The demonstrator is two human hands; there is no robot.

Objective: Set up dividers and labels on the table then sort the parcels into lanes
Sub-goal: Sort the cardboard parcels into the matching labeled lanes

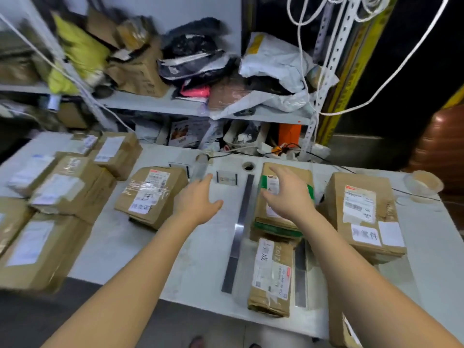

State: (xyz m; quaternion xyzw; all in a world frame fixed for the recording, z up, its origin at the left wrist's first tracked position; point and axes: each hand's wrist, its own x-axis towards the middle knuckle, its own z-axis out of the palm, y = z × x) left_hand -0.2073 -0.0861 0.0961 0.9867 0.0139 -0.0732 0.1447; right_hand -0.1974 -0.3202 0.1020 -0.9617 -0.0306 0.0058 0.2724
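Brown cardboard parcels lay about the white worktop (140, 247). The left grip (198, 199) was spread wide and held nothing, with a taped parcel (150, 194) just to its left and a small label card (226, 177) just beyond its fingertips. Between the two grips ran a grey divider strip (241, 222). The right grip (288, 194) was wide too, fingers loosely curved over a green-taped parcel (301, 174); whether it touched could not be told. A long parcel (272, 275) lay nearer than that grip, and a large parcel (361, 209) to its right.

Bare left hand (198, 200), bare right hand (288, 197), both forearms (125, 270) uncovered
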